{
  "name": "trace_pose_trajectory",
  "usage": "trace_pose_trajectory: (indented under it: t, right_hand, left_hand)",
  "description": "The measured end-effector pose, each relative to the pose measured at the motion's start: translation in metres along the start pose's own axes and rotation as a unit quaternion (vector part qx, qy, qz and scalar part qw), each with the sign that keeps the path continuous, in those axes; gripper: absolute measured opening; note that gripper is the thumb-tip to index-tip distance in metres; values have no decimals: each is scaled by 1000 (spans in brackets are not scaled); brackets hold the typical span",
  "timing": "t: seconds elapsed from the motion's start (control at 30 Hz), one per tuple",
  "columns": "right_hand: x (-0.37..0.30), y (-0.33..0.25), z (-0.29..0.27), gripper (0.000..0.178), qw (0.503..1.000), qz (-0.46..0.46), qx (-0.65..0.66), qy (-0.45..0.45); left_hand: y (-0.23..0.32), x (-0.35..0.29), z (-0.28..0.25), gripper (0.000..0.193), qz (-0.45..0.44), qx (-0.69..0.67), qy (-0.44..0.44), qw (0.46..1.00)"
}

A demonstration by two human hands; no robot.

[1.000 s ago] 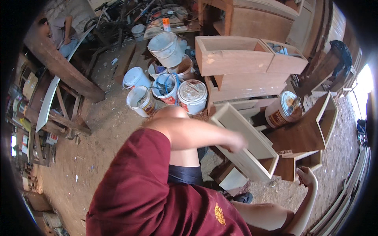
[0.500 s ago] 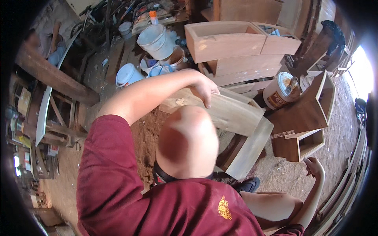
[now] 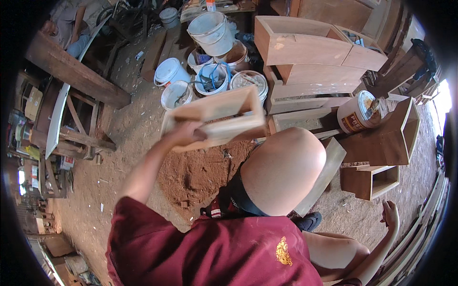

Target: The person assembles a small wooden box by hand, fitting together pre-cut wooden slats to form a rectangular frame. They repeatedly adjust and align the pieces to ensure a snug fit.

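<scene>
My left hand (image 3: 188,135) grips the near side of a pale wooden drawer box (image 3: 234,129), its fingers wrapped over the edge. The box is slightly blurred and hangs tilted above a heap of sawdust (image 3: 202,174), in front of several white buckets. To the right, past my bare knees, my right hand (image 3: 390,214) is held with curled fingers; what is in it, if anything, cannot be made out. The nearest thing to it is a small open wooden box (image 3: 369,182) on the ground, apart from the hand.
Stacked wooden drawers (image 3: 305,47) stand at the far middle. A lidded white bucket (image 3: 358,113) sits beside a larger wooden box (image 3: 381,138). A plank (image 3: 320,176) lies by my knee. Long boards (image 3: 422,229) line the right edge; a thick beam (image 3: 76,71) crosses the far left.
My left hand has swung the drawer box leftward from beside my knee toward the buckets. The view has shifted. My right hand stays low on the right, fingers curled.
</scene>
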State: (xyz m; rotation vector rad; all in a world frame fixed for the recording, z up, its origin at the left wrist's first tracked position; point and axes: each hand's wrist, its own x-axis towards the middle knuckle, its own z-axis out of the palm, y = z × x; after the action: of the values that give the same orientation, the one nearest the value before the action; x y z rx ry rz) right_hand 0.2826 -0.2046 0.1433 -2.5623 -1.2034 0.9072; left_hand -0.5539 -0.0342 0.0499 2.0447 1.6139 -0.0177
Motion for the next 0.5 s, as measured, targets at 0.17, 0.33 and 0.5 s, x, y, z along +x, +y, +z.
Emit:
trace_pose_trajectory:
  t: [0.17, 0.33, 0.5]
  right_hand:
    - [-3, -6, -1, 39, 999, -9, 4, 31]
    - [9, 12, -7, 47, 997, 18, -28, 75]
    - [1, -77, -7, 50, 990, -140, -11, 24]
  left_hand:
    - [-62, -32, 74, 51, -69, 36, 119, 990]
    - [-112, 5, 141, 46, -88, 60, 81, 991]
    - [-156, -28, 190, 45, -136, 85, 64, 985]
